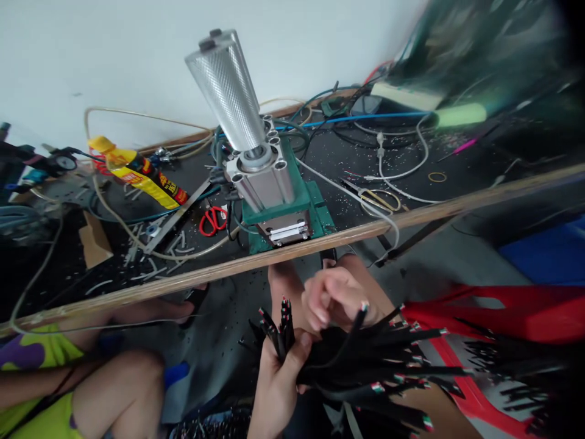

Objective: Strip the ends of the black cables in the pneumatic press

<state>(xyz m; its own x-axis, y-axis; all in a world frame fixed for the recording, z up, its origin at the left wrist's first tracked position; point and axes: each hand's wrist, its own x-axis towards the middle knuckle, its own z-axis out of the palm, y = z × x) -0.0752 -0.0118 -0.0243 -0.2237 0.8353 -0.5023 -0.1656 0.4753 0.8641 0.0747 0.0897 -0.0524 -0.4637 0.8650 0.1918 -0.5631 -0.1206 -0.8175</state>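
Observation:
My left hand [281,381] is closed round a small bunch of black cables [286,326], whose cut ends with red, green and white wires point up past the thumb. Just right of it, my right hand [340,296] hangs with its fingers loosely bent and apart, and nothing shows between them. A larger pile of black cables [379,360] lies across the lap below the right hand, with coloured wire tips fanning to the right. Part of the left palm is hidden by the cables.
On the bench ahead stands a green-based press [269,177] with a knurled silver cylinder. Around it are red-handled scissors [212,221], gold-handled scissors [379,200], a yellow bottle [139,174], hoses and scraps. A red stool [479,317] is at right; another person's knee [123,378] is at left.

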